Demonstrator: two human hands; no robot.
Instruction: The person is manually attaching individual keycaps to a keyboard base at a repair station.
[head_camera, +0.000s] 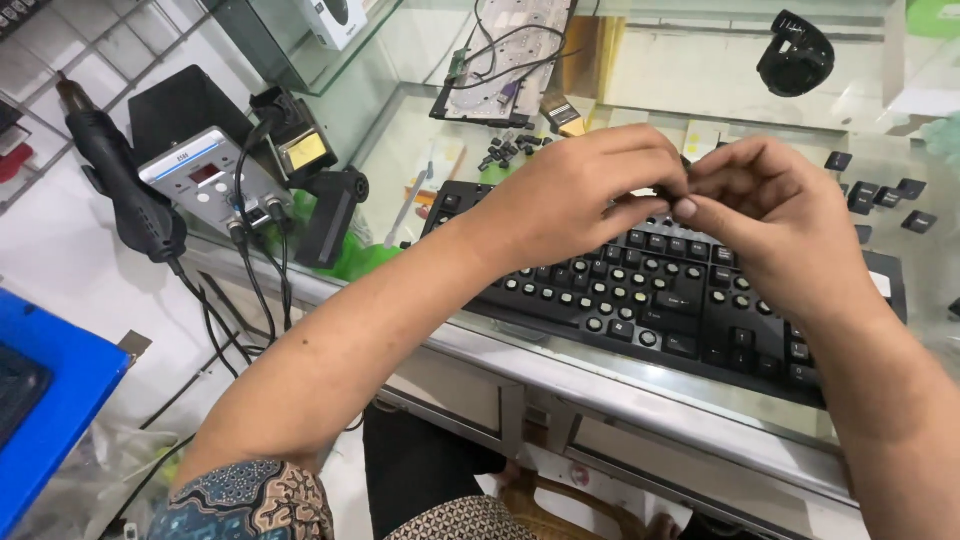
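Observation:
My left hand (575, 190) and my right hand (775, 215) meet fingertip to fingertip above a black keyboard (650, 305). Together they pinch a small black keycap (681, 189), mostly hidden by the fingers. The keyboard lies on a glass counter (620, 385), and many of its keys are off, showing round white switch posts. Loose black keycaps (880, 195) lie on the glass to the right of the keyboard, and more (508, 152) lie behind it.
A grey soldering station (205, 180) with a black hot-air handle (120, 180) and cables stands at the left. A circuit board with wires (505, 60) lies at the back. A black round part (795, 55) sits top right. A blue box (50, 400) is at lower left.

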